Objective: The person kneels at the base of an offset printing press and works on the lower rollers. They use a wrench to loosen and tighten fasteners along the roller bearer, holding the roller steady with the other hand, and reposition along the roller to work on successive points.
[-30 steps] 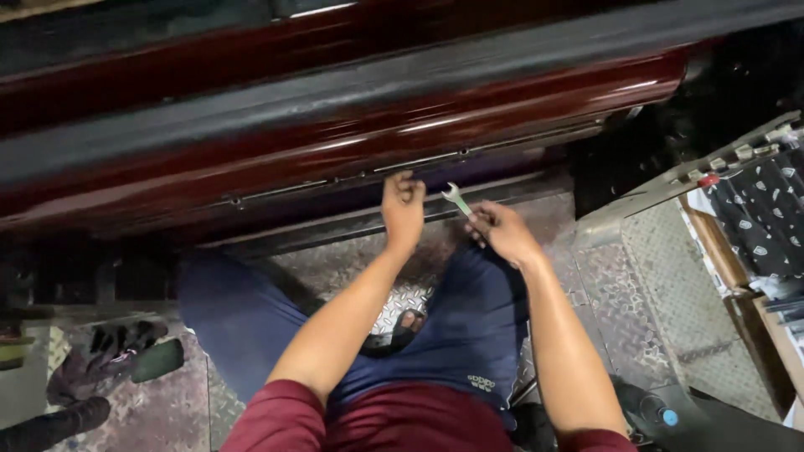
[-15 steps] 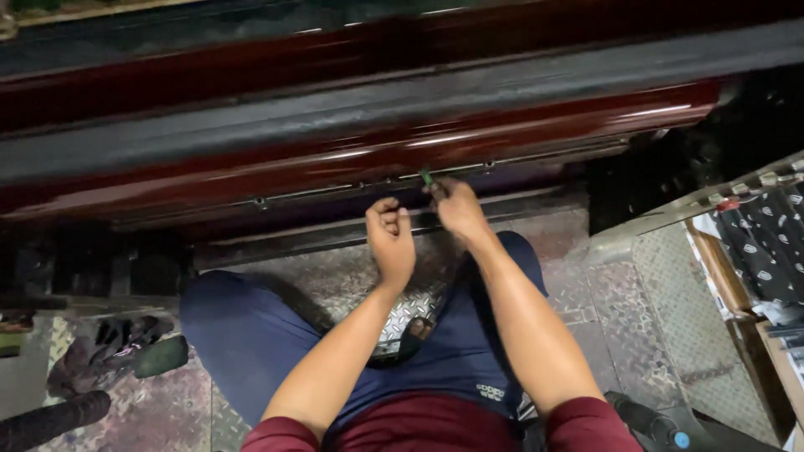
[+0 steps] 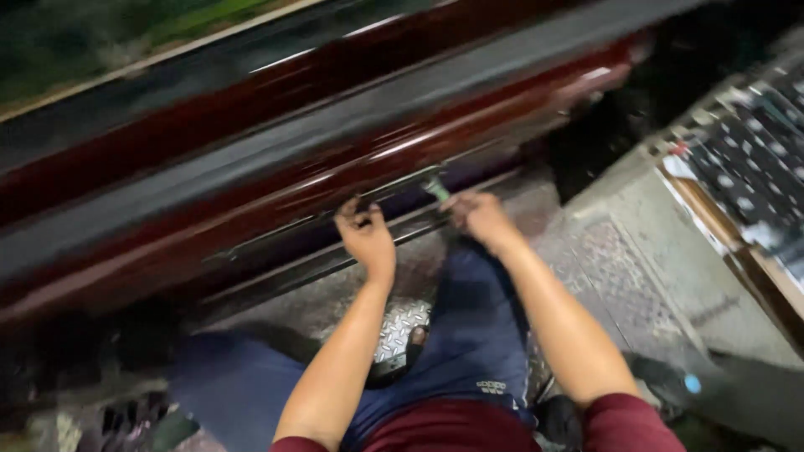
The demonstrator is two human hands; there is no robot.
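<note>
My right hand [image 3: 479, 216] grips a small metal wrench [image 3: 435, 189] and holds its head against the lower edge of a glossy dark red vehicle body [image 3: 276, 159]. My left hand [image 3: 366, 238] is curled, fingers bent, pressed up near the same lower edge just left of the wrench; nothing shows in it. Both forearms reach forward over my blue trousers [image 3: 469, 335]. The picture is blurred by motion.
A black sill strip [image 3: 318, 264] runs under the red panel. Checkered metal floor plate [image 3: 402, 326] shows between my knees. A concrete block [image 3: 662, 243] and a dark spotted cloth [image 3: 754, 167] lie right. A dark bottle with a blue cap [image 3: 691, 383] is lower right.
The view has swung and tilted. My right hand has brought the wrench up to the panel's lower edge; my left hand has lifted and moved closer to that edge.
</note>
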